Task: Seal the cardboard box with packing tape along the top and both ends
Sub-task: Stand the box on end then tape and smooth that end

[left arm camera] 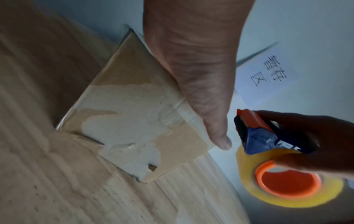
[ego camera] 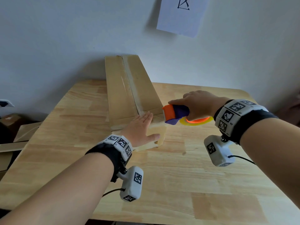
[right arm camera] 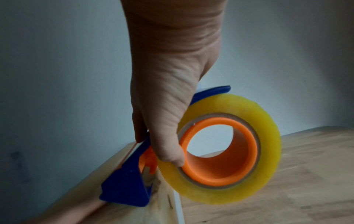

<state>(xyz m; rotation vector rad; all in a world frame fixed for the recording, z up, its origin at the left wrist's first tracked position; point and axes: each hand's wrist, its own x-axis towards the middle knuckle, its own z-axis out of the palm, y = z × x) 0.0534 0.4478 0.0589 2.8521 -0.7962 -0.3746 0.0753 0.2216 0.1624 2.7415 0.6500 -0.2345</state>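
A long flat cardboard box (ego camera: pixel 128 88) lies on the wooden table, running away toward the wall, with a strip of tape along its top seam. My left hand (ego camera: pixel 142 127) lies flat with straight fingers on the box's near end, thumb down over the end face (left arm camera: pixel 134 115), which bears shiny tape. My right hand (ego camera: pixel 198 104) grips a blue and orange tape dispenser (ego camera: pixel 176 113) carrying a yellow roll (right arm camera: pixel 229 148), held just right of the box's near right corner. The dispenser's blue nose (right arm camera: pixel 126 189) is at the box edge.
The wooden table (ego camera: pixel 178 184) stretches wide in front of the box. A white paper sheet (ego camera: pixel 181 15) hangs on the wall behind. Flattened cardboard pieces (ego camera: pixel 14 140) lie off the table's left edge, near a wall socket (ego camera: pixel 4 103).
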